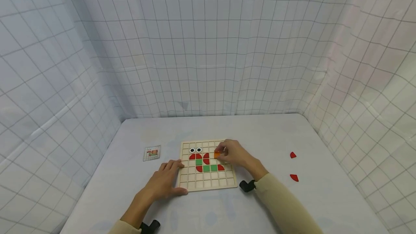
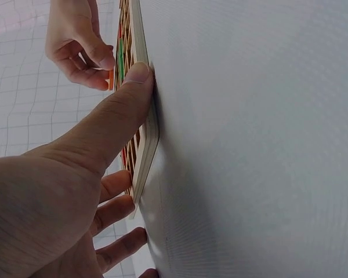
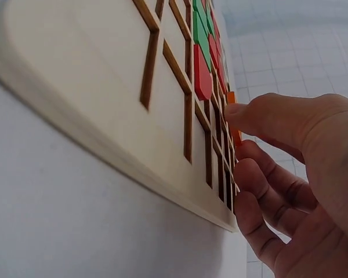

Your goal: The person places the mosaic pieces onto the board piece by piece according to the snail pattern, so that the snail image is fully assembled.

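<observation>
A wooden grid board (image 1: 208, 184) lies on the table. Its cells hold two round eye pieces (image 1: 199, 150), green square tiles (image 1: 213, 168) and several red quarter-round tiles (image 1: 206, 161). Over the board's right part, my right hand (image 1: 231, 151) pinches an orange tile (image 3: 232, 99) between thumb and fingers, close above the cells. My left hand (image 1: 164, 181) rests at the board's left side with its fingers spread. In the left wrist view the left thumb (image 2: 119, 113) lies on the board's rim, and fingertips touch the edge farther along.
Left of the board lies a small picture card (image 1: 151, 153) with a gridded, coloured figure. Two loose red tiles (image 1: 293, 155) lie on the white table (image 1: 260, 129) to the right. White cloth walls (image 1: 201, 53) with a dark grid stand around the back and sides.
</observation>
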Motion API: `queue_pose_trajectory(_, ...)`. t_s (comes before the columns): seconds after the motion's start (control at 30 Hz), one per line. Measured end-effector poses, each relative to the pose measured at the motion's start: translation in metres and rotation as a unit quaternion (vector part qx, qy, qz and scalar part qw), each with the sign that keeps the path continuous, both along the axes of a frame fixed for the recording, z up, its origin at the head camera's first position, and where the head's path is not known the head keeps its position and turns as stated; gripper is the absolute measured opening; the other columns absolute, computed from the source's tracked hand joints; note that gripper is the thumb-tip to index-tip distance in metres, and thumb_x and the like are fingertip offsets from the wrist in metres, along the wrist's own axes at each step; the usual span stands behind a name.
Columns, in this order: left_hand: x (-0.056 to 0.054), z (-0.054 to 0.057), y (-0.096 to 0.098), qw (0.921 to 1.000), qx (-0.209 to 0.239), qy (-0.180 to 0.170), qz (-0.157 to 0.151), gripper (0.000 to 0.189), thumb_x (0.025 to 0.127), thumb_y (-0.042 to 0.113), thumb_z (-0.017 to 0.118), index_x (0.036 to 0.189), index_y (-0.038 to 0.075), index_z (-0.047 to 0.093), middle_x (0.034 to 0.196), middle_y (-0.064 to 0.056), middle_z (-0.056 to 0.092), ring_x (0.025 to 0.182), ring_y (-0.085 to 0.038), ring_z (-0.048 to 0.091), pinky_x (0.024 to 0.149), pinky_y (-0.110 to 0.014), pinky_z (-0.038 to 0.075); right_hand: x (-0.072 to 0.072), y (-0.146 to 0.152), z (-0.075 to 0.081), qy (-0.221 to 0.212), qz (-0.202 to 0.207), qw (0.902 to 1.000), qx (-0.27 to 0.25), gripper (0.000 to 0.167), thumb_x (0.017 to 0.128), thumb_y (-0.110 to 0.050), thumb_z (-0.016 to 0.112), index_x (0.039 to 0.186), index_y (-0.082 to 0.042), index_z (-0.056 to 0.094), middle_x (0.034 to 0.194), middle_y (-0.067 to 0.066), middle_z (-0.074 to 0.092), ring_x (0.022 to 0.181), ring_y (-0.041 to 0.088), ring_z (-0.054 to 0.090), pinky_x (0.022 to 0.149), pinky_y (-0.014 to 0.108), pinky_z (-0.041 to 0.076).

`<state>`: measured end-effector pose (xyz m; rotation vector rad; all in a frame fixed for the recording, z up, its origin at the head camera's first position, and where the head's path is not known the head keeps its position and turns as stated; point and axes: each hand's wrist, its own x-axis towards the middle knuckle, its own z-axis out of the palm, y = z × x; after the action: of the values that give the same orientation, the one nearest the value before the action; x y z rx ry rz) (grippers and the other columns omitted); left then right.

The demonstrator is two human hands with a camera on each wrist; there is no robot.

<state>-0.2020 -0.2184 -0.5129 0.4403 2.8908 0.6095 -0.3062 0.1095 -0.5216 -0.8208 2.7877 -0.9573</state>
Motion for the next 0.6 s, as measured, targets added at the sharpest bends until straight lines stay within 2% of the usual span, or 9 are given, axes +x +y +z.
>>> queue_pose_trajectory(0.27,0.001,0.0,-0.001,1.0,-0.002,-0.003,0.003,0.092,0.081,0.053,0.107,0.153,0.015,0.064,0.173,-0.016,0.056,0.152,-0.046,0.056,0.121,-0.071,0.056,-0.003,-0.011,-0.003,-0.002,0.001,1.0,-0.002,0.009,0.102,-0.01,0.09,0.111,-0.011,0.09,0.11,0.002,0.083,0.094,0.009,0.069,0.084,0.023,0.061)
queue_pose_trajectory(0.43,0.001,0.0,-0.001,1.0,0.0,-0.003,0.005,0.092,0.081,0.053,0.107,0.153,0.015,0.064,0.173,-0.017,0.056,0.153,-0.047,0.056,0.122,-0.072,0.055,-0.003,-0.014,-0.002,-0.013,-0.013,0.9998,-0.001,0.008,0.104,-0.012,0.09,0.111,-0.012,0.093,0.113,0.001,0.079,0.098,0.01,0.067,0.087,0.026,0.06)
queue_pose_trajectory(0.6,0.001,-0.001,-0.001,1.0,0.0,-0.003,0.004,0.091,0.082,0.053,0.106,0.153,0.014,0.064,0.173,-0.016,0.056,0.154,-0.047,0.056,0.122,-0.072,0.056,-0.004,-0.013,-0.001,-0.001,-0.007,0.9998,0.019,0.01,0.106,-0.011,0.087,0.114,-0.014,0.093,0.115,0.001,0.078,0.099,0.012,0.065,0.089,0.031,0.059)
